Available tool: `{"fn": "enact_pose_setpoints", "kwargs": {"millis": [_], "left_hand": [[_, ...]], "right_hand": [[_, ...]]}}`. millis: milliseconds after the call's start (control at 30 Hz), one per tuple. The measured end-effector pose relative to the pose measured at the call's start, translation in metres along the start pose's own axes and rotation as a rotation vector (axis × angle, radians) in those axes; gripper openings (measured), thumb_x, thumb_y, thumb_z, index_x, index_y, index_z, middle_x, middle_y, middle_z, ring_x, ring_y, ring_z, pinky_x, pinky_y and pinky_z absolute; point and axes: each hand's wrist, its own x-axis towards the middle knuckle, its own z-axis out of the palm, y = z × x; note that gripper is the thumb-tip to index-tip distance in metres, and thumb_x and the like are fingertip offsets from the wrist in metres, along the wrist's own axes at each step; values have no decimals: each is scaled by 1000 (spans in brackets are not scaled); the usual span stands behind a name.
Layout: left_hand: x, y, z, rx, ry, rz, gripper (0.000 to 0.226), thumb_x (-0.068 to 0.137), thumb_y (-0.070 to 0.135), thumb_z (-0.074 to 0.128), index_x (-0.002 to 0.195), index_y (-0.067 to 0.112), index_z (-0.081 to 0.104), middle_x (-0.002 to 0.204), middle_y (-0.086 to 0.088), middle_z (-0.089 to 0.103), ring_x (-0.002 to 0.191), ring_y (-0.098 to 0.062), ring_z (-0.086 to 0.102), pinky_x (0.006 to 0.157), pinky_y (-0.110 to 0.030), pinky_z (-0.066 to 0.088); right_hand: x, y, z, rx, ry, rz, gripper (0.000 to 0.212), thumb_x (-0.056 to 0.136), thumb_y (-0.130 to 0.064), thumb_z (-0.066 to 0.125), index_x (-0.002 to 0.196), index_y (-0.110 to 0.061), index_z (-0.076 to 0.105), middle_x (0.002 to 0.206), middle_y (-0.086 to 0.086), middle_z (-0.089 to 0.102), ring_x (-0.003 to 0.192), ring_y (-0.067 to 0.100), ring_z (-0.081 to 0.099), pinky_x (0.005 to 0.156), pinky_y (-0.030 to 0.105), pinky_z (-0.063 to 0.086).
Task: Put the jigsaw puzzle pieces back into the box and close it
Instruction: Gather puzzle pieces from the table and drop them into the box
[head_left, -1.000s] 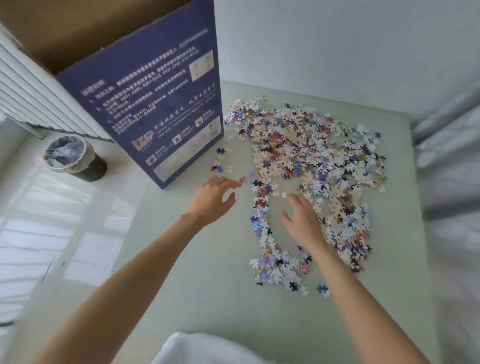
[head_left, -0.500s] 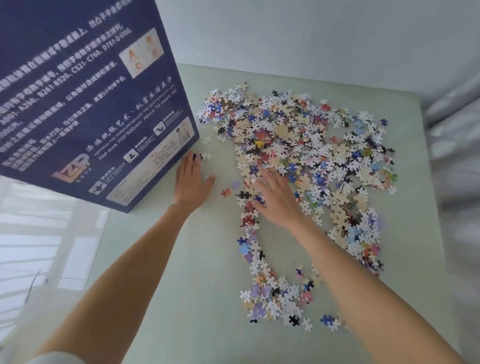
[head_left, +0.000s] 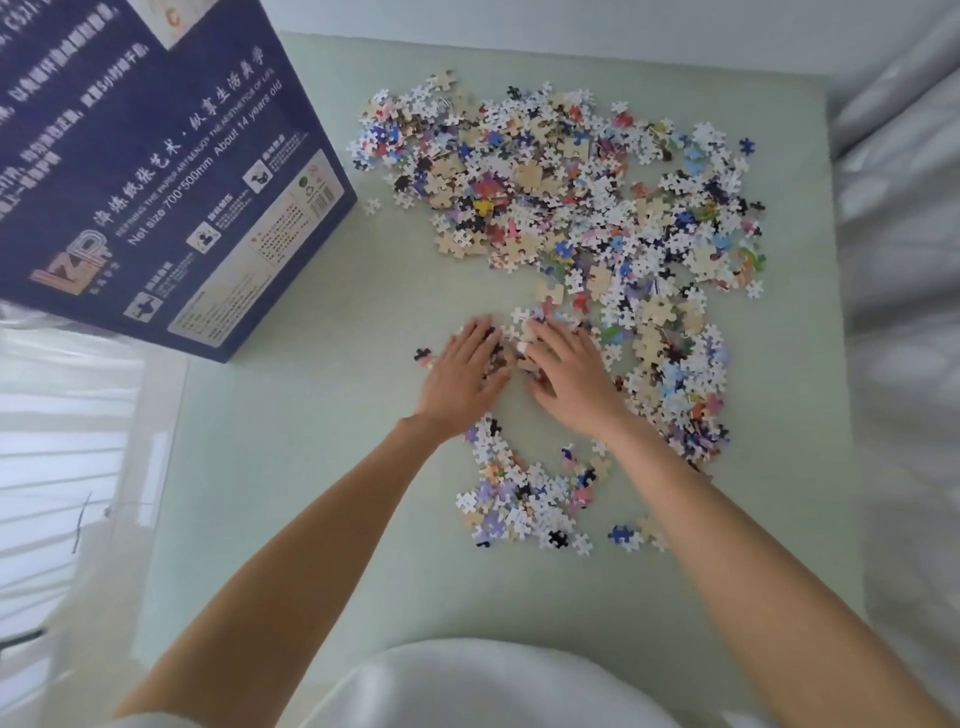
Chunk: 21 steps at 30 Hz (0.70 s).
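Several loose jigsaw pieces (head_left: 571, 208) lie spread over the far right half of the pale green table (head_left: 311, 467), with a smaller cluster (head_left: 519, 499) nearer me. The dark blue puzzle box (head_left: 171, 182) stands at the table's far left, printed side facing me; its opening is out of view. My left hand (head_left: 462, 374) and my right hand (head_left: 566, 374) lie side by side with fairly straight fingers on the pieces at the near edge of the big pile. Pieces show between the two hands. Whatever is under the palms is hidden.
Grey bedding (head_left: 904, 312) runs along the table's right edge. A white floor (head_left: 67, 441) drops off past the table's left edge. White clothing (head_left: 467, 686) fills the bottom middle of the view. Bare tabletop lies between the box and my hands.
My left hand has left the spot beside the box and slid right to meet my right hand. My right hand has drawn back toward me, onto the pile's near edge.
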Motion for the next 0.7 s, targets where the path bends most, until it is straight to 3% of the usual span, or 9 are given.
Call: {"fn": "enact_pose_setpoints", "kwargs": {"millis": [133,233,300,367,467,567,700], "left_hand": [[-30,30,19,-42,-104,104,60,97,44,37,148,18,20,157,2,11,144,-10,3,115,-25,-3],[-56,31,19,-72,-66,159,55,93,34,53,143,21,34,149,0,34,140,-16,26,117,-40,15],[-79,26,20,-30,53,194,54,87,30,62,137,22,43,140,-1,47,132,-20,39,112,-46,28],[-104,21,20,43,138,119,60,82,35,67,137,25,44,137,0,49,128,-22,42,109,-42,31],[-142,20,28,122,42,-94,92,70,48,75,144,25,27,136,-5,38,118,-23,43,96,-38,41],[-160,28,47,99,-59,-162,95,67,40,79,143,24,24,130,-8,35,94,-24,57,78,-35,50],[-159,46,68,-54,29,-185,70,72,19,74,132,20,38,123,-8,42,79,-23,63,75,-39,53]], "right_hand": [[-67,-4,10,107,17,14,43,90,-24,57,131,-19,49,152,1,26,142,25,16,115,43,2],[-119,-3,12,175,206,187,29,84,-20,64,113,-20,62,145,-1,40,134,28,34,107,54,25],[-159,1,13,193,310,367,30,81,-17,66,111,-16,62,139,2,46,126,30,41,96,50,37],[-195,3,16,187,317,553,41,78,-15,68,117,-11,58,132,11,46,115,36,43,89,47,43],[-224,3,26,279,173,787,57,75,-15,71,126,-7,46,127,21,37,108,41,42,84,42,44],[-217,-12,34,352,141,740,60,77,-5,68,130,-5,40,127,20,35,105,37,50,88,39,46],[-170,-43,34,448,173,557,56,78,2,66,129,-4,43,131,16,36,109,26,52,96,29,46]]}}
